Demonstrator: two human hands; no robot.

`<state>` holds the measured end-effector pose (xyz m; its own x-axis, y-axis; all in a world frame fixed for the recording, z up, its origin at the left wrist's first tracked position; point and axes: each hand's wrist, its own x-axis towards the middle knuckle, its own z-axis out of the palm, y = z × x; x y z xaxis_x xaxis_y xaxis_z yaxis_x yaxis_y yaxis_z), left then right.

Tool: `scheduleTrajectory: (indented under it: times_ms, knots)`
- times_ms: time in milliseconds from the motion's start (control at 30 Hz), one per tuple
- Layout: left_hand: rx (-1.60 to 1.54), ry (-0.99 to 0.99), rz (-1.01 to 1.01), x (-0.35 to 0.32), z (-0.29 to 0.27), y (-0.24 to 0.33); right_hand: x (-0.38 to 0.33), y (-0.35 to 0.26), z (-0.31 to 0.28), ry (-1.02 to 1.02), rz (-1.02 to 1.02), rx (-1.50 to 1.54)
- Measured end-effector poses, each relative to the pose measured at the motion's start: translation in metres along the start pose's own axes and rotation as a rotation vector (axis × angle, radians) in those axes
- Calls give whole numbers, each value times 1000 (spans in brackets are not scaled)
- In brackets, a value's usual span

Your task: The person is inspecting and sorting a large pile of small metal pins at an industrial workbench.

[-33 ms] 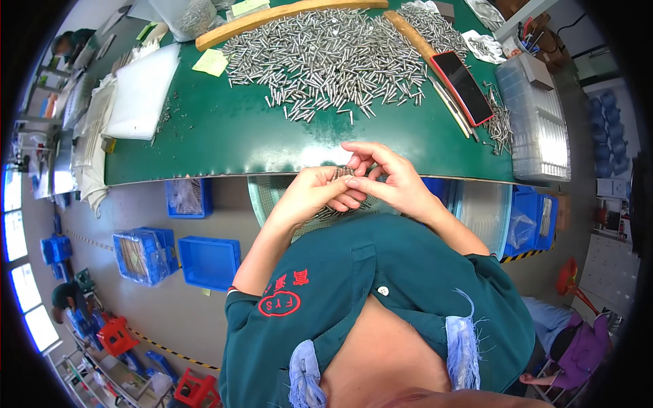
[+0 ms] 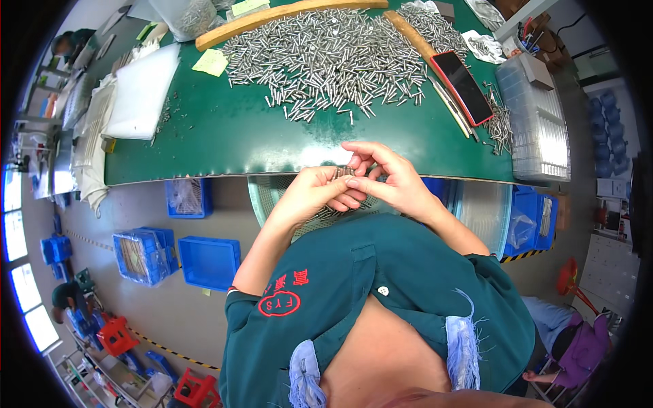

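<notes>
Just past the near table edge, my two hands meet in front of my body. A small bunch of short metal pins (image 2: 345, 172) sits between them. My left hand (image 2: 315, 192) is closed round the bunch. The thumb and fingertips of my right hand (image 2: 394, 178) press on the pins from the other side, its index finger bent over the top. How many pins are held is hidden by the fingers. Under the hands, a green mesh basket (image 2: 262, 197) shows partly, with more pins inside. Ahead on the green table (image 2: 218, 146) spreads a large heap of pins (image 2: 333, 58).
Wooden strips (image 2: 289, 15) border the heap. To its right lie a red-edged phone (image 2: 462, 88), thin rods (image 2: 450, 107) and clear plastic trays (image 2: 537, 122). White foam sheets (image 2: 143, 92) lie left. Blue crates (image 2: 209, 262) stand on the floor; a person in purple (image 2: 581, 350) sits lower right.
</notes>
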<state>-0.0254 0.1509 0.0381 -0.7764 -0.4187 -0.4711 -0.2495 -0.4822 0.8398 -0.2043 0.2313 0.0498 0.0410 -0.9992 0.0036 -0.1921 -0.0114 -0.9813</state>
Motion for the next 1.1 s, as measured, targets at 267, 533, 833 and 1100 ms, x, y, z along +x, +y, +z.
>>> scheduleTrajectory:
  times_ms: [267, 533, 833, 1100]
  knots:
    - [23, -17, 1, 2, -1, -1, 2, 2, 0, 17, -18, -36]
    - [284, 39, 66, 1, 0, 2, 13, 15, 3, 11, -132, -225]
    - [204, 238, 259, -17, -30, 4, 13, 39, -1, -184, 591, 1534]
    - [1038, 1203, 659, -31, -72, 3, 15, 43, 2, -223, 663, 1707]
